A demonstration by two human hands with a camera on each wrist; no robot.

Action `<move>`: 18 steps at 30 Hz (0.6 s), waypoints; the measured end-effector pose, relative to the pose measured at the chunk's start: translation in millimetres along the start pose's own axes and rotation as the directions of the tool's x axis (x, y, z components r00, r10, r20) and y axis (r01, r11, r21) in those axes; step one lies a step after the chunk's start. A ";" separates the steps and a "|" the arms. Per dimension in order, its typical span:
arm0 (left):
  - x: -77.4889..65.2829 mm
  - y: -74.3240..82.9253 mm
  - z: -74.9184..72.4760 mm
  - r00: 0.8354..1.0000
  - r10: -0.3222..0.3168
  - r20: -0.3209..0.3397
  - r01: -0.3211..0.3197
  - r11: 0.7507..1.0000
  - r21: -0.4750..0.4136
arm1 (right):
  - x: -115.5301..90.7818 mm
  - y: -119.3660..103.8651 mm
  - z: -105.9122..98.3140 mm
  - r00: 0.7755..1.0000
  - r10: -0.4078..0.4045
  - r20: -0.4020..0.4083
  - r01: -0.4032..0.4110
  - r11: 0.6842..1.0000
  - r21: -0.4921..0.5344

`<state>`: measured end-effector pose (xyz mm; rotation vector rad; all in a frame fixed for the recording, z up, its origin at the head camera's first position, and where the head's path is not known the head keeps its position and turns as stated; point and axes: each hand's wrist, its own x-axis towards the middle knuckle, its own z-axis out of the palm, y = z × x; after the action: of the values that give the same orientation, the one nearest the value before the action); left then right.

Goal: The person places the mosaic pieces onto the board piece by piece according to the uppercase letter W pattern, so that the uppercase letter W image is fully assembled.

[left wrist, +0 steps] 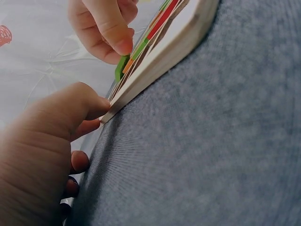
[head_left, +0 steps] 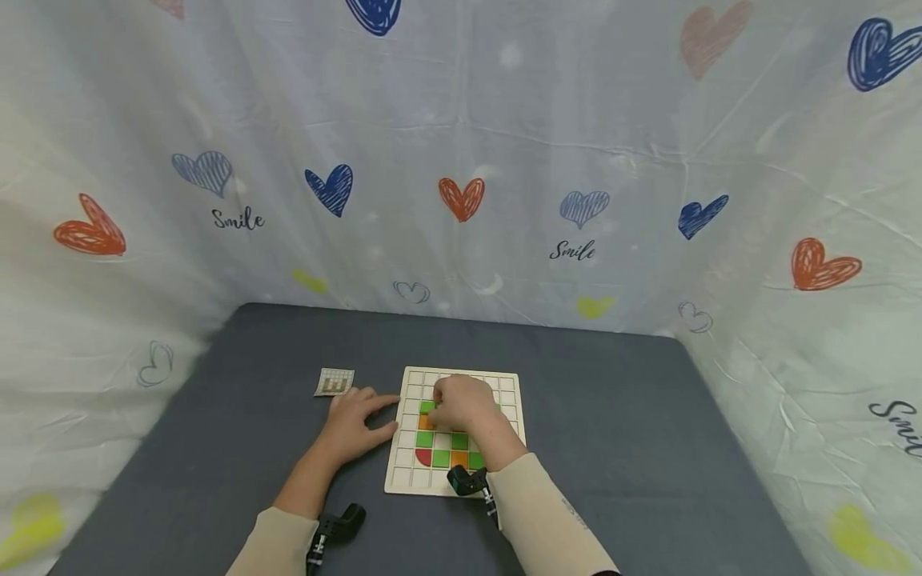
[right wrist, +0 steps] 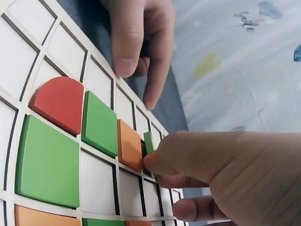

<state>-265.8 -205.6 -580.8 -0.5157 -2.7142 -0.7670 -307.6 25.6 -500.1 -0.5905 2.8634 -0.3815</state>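
A pale wooden grid board (head_left: 401,483) lies on the dark table, with green, orange and red tiles in some of its squares. My right hand (head_left: 464,406) reaches over its middle. Between thumb and finger it pinches a green square tile (left wrist: 122,68), tilted up out of its square. Right beside that tile sits an orange tile (right wrist: 130,144), followed by a flat green tile (right wrist: 99,123) and a red tile with a rounded corner (right wrist: 60,104). My left hand (head_left: 353,426) rests at the board's left side, its thumb and index fingertips at the edge.
A small printed card (head_left: 334,382) lies on the dark table cloth (head_left: 612,432), just beyond my left hand. Behind the table hangs a white curtain (head_left: 519,144) with hearts and lettering. Each wrist carries a black camera mount (head_left: 344,524).
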 end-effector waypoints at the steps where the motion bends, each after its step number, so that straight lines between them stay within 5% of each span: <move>1: -0.3 0.6 -0.2 1.000 0.003 0.002 -0.003 1.000 0.004 | 0.5 0.5 0.6 1.000 -0.001 -0.005 0.001 1.000 -0.006; 18: -1.1 4.8 -0.6 1.000 0.018 -0.024 -0.017 0.999 0.029 | 2.1 4.7 6.8 0.992 0.070 -0.100 -0.067 0.997 0.031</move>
<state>-262.7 -202.3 -578.5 -0.5196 -2.6904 -0.7234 -309.6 27.4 -508.1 -0.4791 2.9607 -0.4510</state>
